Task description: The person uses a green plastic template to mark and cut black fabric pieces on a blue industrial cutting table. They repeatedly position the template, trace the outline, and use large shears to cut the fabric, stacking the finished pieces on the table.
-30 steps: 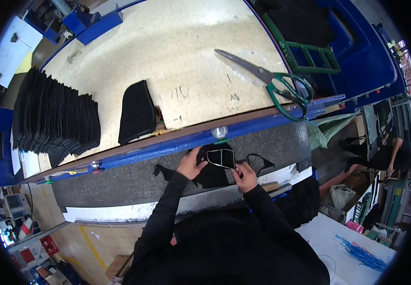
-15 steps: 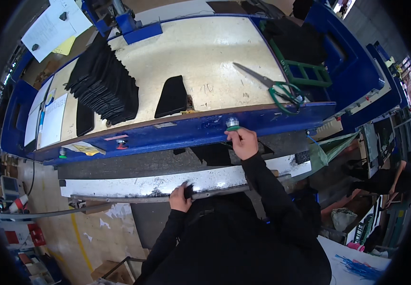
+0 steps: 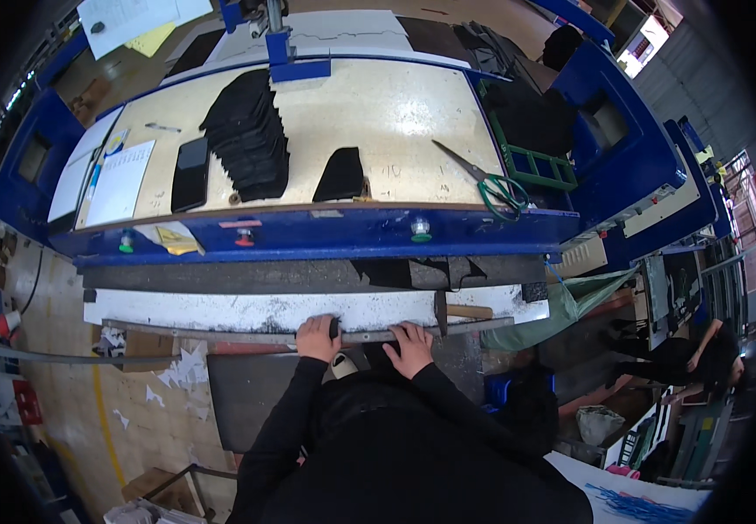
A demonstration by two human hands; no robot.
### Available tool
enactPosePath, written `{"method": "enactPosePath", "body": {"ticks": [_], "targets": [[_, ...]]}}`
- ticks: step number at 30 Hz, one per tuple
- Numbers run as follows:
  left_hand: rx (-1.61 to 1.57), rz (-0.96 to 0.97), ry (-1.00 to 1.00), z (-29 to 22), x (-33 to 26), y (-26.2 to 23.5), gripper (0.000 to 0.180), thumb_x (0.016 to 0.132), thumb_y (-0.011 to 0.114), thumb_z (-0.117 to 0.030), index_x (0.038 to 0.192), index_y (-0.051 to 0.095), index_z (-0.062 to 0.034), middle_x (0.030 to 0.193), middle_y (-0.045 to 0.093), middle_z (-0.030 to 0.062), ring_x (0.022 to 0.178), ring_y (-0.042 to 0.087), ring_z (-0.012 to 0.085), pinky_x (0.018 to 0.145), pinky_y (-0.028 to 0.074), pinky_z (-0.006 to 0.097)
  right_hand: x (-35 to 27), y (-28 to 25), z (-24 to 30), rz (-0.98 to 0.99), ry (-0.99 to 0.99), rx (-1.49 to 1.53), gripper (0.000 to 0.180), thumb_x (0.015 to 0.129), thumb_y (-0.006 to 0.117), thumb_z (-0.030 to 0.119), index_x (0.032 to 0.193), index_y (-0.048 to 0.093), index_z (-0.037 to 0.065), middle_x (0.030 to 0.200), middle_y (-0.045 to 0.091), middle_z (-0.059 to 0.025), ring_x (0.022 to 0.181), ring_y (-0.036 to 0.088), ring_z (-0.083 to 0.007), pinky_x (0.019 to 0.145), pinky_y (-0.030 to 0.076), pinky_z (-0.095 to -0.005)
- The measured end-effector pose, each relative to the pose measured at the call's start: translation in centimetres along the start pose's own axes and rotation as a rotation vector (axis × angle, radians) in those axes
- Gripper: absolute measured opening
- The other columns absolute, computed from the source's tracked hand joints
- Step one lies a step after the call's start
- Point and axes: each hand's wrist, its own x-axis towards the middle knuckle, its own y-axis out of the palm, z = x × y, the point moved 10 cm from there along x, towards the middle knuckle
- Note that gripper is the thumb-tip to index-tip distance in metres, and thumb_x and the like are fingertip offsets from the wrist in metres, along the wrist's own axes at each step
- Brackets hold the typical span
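Head view: left hand (image 3: 315, 339) grips a small dark piece (image 3: 334, 327), right hand (image 3: 411, 349) rests on a grey rail (image 3: 365, 336)

Both hands are at the lower middle of the frame, a little apart, on the rail along the near edge of a long white strip (image 3: 186, 307). The left hand is curled, fingers close together, and the small dark piece shows at its right side. The right hand has its fingers loosely bent and slightly parted over the rail; whether they close on anything, I cannot tell.

Just right of it, a hammer (image 3: 468, 311) lies over the white strip, its wooden handle pointing right. Above, near the centre of the frame, black cut pieces (image 3: 387, 272) lie on a dark pad (image 3: 221, 278). Higher up, beyond a blue panel (image 3: 334, 231), a pale tabletop (image 3: 395, 105) carries a stack of black pieces (image 3: 251, 140) left of centre, a single black shape (image 3: 340, 175) in the middle and green-handled scissors (image 3: 478, 175) toward the right.
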Motion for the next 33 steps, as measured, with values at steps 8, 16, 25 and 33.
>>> {"method": "enactPosePath", "body": {"ticks": [8, 16, 25, 33], "targets": [[0.028, 0.036, -0.095, -0.3, -0.5, -0.5, 0.03, 0.076, 0.075, -0.025, 0.096, 0.062, -0.0076, 0.088, 0.067, 0.0125, 0.088, 0.063, 0.0343, 0.079, 0.049, 0.047, -0.7, -1.1, 1.1, -0.077, -0.081, -0.04, 0.049, 0.088, 0.071, 0.035, 0.13, 0.061, 0.012, 0.123, 0.055, -0.0122, 0.12, 0.049, -0.0311, 0.097, 0.033, -0.0478], [0.017, 0.073, -0.047, -0.2, -0.9, 0.2, 0.03, 0.078, 0.074, -0.025, 0.096, 0.059, -0.0068, 0.088, 0.065, 0.0143, 0.087, 0.063, 0.0359, 0.079, 0.049, 0.048, -0.9, -0.4, 1.0, -0.063, -0.009, -0.084, 0.052, 0.085, 0.074, 0.043, 0.123, 0.063, 0.009, 0.118, 0.054, -0.0146, 0.114, 0.049, -0.0348, 0.092, 0.035, -0.0482], [-0.156, 0.215, -0.07, 0.4, -6.3, 1.0, 0.038, 0.077, 0.075, -0.022, 0.109, 0.064, -0.0058, 0.098, 0.07, 0.0166, 0.094, 0.065, 0.0375, 0.086, 0.051, 0.047, -4.2, 2.3, -0.9, 0.259, 0.128, 0.098, 0.055, 0.092, 0.068, 0.051, 0.123, 0.067, 0.006, 0.13, 0.06, -0.0177, 0.127, 0.051, -0.0391, 0.104, 0.04, -0.0507], [-0.469, 0.319, -0.336, 1.2, -8.3, 2.3, 0.029, 0.091, 0.067, -0.017, 0.117, 0.064, -0.0052, 0.105, 0.071, 0.0218, 0.098, 0.068, 0.0433, 0.086, 0.055, 0.049, 8.9, -6.0, -2.0, -0.175, -0.086, -0.165, 0.072, 0.084, 0.078, 0.042, 0.141, 0.052, 0.007, 0.138, 0.047, -0.0204, 0.125, 0.046, -0.0407, 0.102, 0.038, -0.0536]]}}
